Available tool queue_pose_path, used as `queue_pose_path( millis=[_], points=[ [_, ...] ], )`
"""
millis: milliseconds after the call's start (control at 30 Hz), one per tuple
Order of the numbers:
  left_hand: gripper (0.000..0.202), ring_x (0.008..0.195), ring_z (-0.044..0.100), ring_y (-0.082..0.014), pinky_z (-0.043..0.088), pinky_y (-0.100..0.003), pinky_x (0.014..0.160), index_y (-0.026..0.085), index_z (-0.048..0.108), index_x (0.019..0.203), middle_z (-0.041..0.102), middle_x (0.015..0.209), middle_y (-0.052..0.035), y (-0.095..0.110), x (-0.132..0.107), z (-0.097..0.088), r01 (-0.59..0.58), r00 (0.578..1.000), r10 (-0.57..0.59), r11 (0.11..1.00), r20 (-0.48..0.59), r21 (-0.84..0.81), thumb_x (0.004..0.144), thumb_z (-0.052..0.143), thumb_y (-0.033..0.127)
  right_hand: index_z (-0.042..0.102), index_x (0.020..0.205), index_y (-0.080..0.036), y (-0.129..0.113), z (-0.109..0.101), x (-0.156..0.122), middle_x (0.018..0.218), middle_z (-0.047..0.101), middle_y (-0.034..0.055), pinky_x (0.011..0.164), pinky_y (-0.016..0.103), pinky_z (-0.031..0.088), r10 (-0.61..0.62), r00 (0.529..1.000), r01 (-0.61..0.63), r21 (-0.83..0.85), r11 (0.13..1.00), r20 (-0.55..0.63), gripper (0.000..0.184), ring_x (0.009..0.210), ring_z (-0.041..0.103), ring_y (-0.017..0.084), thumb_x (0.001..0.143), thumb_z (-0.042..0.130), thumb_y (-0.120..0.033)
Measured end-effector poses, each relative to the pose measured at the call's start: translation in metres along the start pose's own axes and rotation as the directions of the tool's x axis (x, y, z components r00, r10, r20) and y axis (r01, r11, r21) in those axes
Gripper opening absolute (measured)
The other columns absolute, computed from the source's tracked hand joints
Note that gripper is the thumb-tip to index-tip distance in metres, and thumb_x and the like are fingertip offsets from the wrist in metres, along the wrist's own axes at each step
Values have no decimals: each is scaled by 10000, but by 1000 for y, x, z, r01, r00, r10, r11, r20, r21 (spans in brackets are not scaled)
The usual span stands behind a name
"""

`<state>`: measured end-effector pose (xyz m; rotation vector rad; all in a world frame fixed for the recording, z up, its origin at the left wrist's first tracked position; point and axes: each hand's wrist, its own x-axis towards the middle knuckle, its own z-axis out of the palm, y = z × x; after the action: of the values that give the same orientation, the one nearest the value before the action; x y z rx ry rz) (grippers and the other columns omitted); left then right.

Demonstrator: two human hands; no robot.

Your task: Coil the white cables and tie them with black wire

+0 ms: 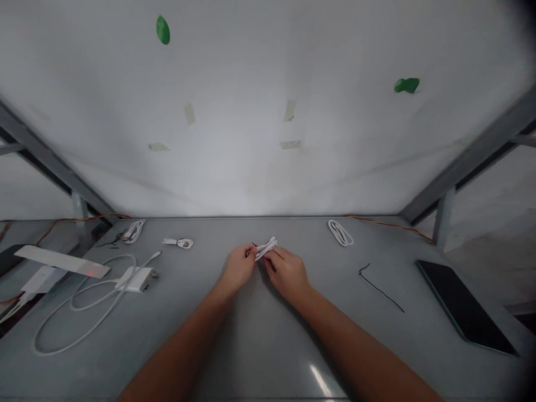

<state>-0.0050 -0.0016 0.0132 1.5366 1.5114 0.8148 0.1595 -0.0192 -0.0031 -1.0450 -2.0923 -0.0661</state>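
A bundled white cable (267, 247) is held between my two hands over the middle of the grey table (259, 346). My left hand (240, 265) grips its left end, fingers closed. My right hand (288, 273) is closed on the right part of the same bundle, thumb and fingers pinched together. A dark bit, perhaps a tie, shows by my left fingertips, too small to make out fully.
At left lie a white charger (136, 279) with a looping cable, a white power strip (62, 261), and two bundled cables (134, 230). At right are a coiled white cable (340, 233), a black twist tie (381, 290) and a dark phone or tablet (467, 307). A white wall (251, 178) stands behind.
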Motion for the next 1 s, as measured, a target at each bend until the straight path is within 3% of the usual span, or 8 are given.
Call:
queue_pose_path(
  millis=[200, 333, 567, 767, 867, 1000],
  points=[
    [283, 767, 603, -176, 434, -278, 739, 170, 707, 874, 720, 844, -54, 2, -6, 2, -72, 996, 80, 983, -45, 169, 995, 455, 212, 722, 885, -202, 2, -1, 6, 912, 716, 95, 818, 369, 533, -195, 981, 195, -53, 979, 1, 264, 861, 606, 230, 977, 512, -71],
    [273, 884, 659, -199, 464, -306, 846, 162, 719, 967, 758, 998, -111, -1, -8, 6, -125, 982, 162, 943, -97, 308, 1006, 449, 156, 722, 910, -186, 4, 1, 4, 917, 719, 101, 840, 377, 530, -243, 969, 245, -41, 969, 49, 283, 863, 604, 233, 945, 494, -23],
    [276, 912, 665, -199, 482, -313, 865, 146, 736, 944, 736, 982, -114, 4, -9, 6, -179, 976, 209, 923, -54, 339, 987, 468, 96, 713, 916, -198, 9, 7, 0, 880, 713, 82, 744, 316, 501, -29, 992, 29, 3, 1000, 122, 216, 830, 635, 217, 905, 574, -33],
    [290, 867, 646, -180, 483, -300, 847, 170, 756, 923, 709, 924, -71, 9, -10, 2, -190, 981, 194, 926, 22, 327, 978, 479, 103, 696, 883, -201, 12, 7, 4, 848, 688, 58, 712, 276, 497, 135, 976, -151, 86, 985, 171, 201, 781, 659, 189, 912, 565, -51],
    [283, 862, 639, -187, 481, -304, 835, 167, 764, 937, 691, 935, -80, 8, -9, 2, -163, 986, 164, 936, 21, 311, 981, 486, 131, 701, 896, -196, 13, 7, 4, 915, 716, 75, 710, 275, 509, 78, 983, -89, 64, 994, 164, 214, 777, 668, 183, 926, 544, -53],
    [276, 838, 607, -202, 466, -314, 818, 161, 759, 849, 638, 893, -90, 2, -8, 5, -161, 983, 180, 944, -42, 288, 920, 503, 85, 717, 984, -205, 13, 8, 4, 1196, 742, 105, 775, 303, 538, -96, 986, 94, 20, 995, 134, 289, 911, 690, 202, 887, 539, 0]
  ],
)
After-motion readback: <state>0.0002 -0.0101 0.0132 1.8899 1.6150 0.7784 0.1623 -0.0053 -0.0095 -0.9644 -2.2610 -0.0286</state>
